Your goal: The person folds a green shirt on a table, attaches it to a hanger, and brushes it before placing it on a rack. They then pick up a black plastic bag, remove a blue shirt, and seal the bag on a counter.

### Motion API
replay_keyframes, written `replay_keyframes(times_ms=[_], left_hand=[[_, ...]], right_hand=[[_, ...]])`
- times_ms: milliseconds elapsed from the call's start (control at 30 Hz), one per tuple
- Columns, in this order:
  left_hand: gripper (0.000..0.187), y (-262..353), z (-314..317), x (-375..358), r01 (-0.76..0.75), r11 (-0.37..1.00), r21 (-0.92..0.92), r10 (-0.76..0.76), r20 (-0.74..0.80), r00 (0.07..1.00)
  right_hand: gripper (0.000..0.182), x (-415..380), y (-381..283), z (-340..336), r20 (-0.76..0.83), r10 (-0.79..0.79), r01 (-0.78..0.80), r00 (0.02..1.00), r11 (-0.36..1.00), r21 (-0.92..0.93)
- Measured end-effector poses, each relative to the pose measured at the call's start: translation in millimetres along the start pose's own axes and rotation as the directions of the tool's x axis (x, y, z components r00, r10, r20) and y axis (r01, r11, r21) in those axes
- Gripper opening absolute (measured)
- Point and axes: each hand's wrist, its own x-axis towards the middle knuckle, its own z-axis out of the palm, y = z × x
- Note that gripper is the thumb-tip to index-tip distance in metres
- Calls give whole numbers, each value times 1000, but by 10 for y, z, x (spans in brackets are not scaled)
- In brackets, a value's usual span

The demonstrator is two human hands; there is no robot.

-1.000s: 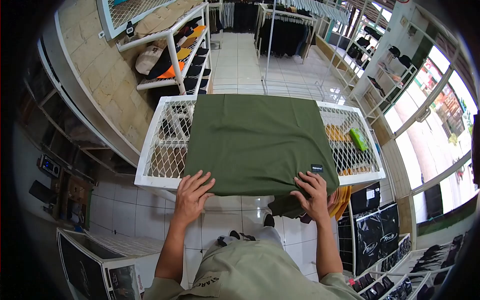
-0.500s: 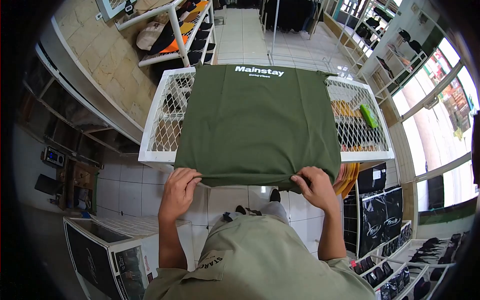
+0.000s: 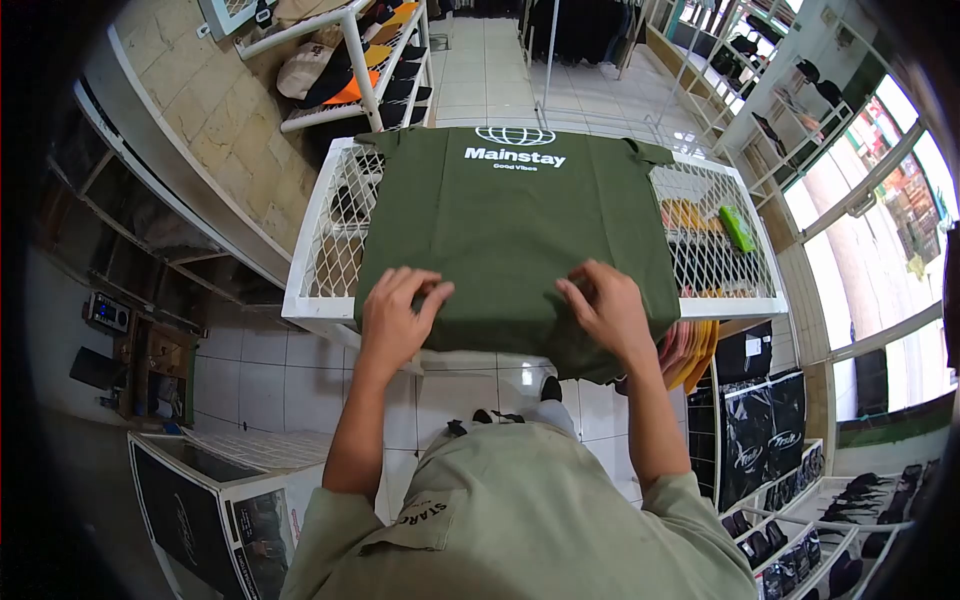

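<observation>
A dark green T-shirt [image 3: 520, 220] lies spread over a white mesh-topped table [image 3: 300, 300], its lower edge hanging over the near side. White lettering and part of a globe outline show near the far edge, beside the short sleeves. My left hand [image 3: 400, 310] is over the left part of the lower shirt, thumb apart from the bent fingers. Over the right part, my right hand [image 3: 608, 308] is held in a similar way, its thumb pointing inward. Neither hand grips the cloth.
A bright green object [image 3: 738, 229] rests on the mesh at right. Yellow and pink garments [image 3: 692, 355] hang beneath that side. Caps fill a white rack [image 3: 365, 70] at the far left. A boxy display case [image 3: 215, 500] stands at lower left, and shelves [image 3: 800, 550] at lower right.
Both hands have let go of the shirt's near hem and moved forward and inward over the cloth. The shirt has shifted toward me, bringing the globe print and sleeves into view.
</observation>
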Motion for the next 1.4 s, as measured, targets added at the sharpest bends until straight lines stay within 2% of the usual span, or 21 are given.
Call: replay_keyframes(times_ms=[33, 100, 133, 233, 367, 433, 467, 533, 567, 633, 667, 733, 867, 933, 1067, 1133, 1167, 1233, 1267, 1333, 1400], left_hand=[[27, -55, 104, 66, -5, 1000, -2, 5, 0, 1000], [34, -137, 271, 200, 0, 978, 207, 6, -28, 1000], [40, -154, 317, 213, 14, 958, 288, -15, 3, 1000], [47, -145, 322, 200, -13, 946, 324, 13, 0, 1000], [59, -212, 286, 260, -4, 958, 288, -15, 62, 998], [77, -308, 281, 321, -62, 965, 255, 40, 89, 995], [77, -357, 268, 357, -65, 965, 256, 44, 87, 995], [95, -410, 220, 440, -16, 977, 214, -27, 196, 980], [95, -431, 204, 480, -16, 976, 215, -27, 195, 981], [114, -468, 176, 576, 20, 979, 202, -74, 265, 961], [114, -504, 169, 620, 18, 979, 203, -72, 263, 962], [130, -592, 186, 703, -3, 976, 216, -67, 319, 946], [139, -706, 234, 819, -13, 958, 286, -97, 365, 926], [144, -717, 246, 837, -17, 960, 280, -96, 384, 918], [134, -613, 209, 722, 4, 964, 267, -104, 361, 927], [106, -461, 168, 517, 62, 969, 237, -133, 294, 947], [106, -438, 139, 384, 64, 970, 236, -134, 292, 947], [71, -413, 73, 89, -46, 990, 132, 13, 240, 971], [71, -393, 4, -35, -46, 990, 133, 13, 239, 971], [44, -375, -129, -257, -61, 996, 63, 49, 167, 985], [36, -467, -134, -386, -73, 996, 50, 66, 129, 989]], right_hand=[[31, 66, 49, 88, -4, 1, -1, 1000, 1000, -2], [28, 195, 143, 250, -28, -72, 66, 997, 981, -183], [31, 200, 162, 323, -43, -40, 30, 998, 976, -217], [38, 192, 196, 349, -82, -47, 21, 996, 955, -296], [47, 238, 248, 320, -73, -31, 6, 997, 950, -311], [59, 285, 279, 311, -67, -47, 18, 997, 923, -385], [59, 310, 289, 288, -71, -49, 18, 996, 923, -385], [75, 357, 248, 218, -20, 62, -64, 998, 882, -468], [75, 382, 260, 209, -21, 60, -63, 998, 882, -467], [89, 441, 288, 191, 28, 124, -94, 992, 864, -494], [89, 468, 292, 182, 26, 123, -95, 992, 864, -494], [102, 521, 293, 156, 95, 191, -116, 977, 848, -518], [118, 603, 281, 93, 160, 282, -161, 946, 836, -524], [130, 577, 399, 147, 85, 262, -178, 961, 827, -533], [128, 438, 611, 255, 62, 214, -160, 975, 867, -472], [106, 260, 637, 314, -43, 75, -86, 996, 930, -358], [106, 125, 635, 298, -42, 73, -84, 996, 930, -359], [74, -167, 550, 162, -20, -90, 83, 996, 969, -232], [74, -277, 518, 84, -20, -91, 84, 996, 969, -231], [48, -471, 492, -49, -31, -124, 121, 992, 989, -82], [41, -549, 558, -29, -61, -140, 136, 988, 989, -66]])
